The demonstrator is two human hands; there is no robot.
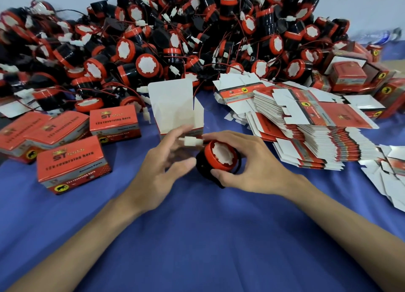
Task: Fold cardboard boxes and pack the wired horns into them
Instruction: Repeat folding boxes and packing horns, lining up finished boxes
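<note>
Here, right hand point(249, 163) grip curled round cylindrical red-capped black horn point(220, 158), left hand point(158, 173) grip slack, white-lined cardboard box point(171, 101) behind.

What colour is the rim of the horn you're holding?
Rim of the horn is red; head view.

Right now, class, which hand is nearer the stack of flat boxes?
Right. The right hand, gripping a horn, sits just left of the stack; the left hand lies farther left.

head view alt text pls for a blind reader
The right hand grips a red-and-black horn before an open box on a blue table; the left hand spreads beside its white plug. Loose horns are heaped behind, flat boxes right, closed boxes left.
</note>
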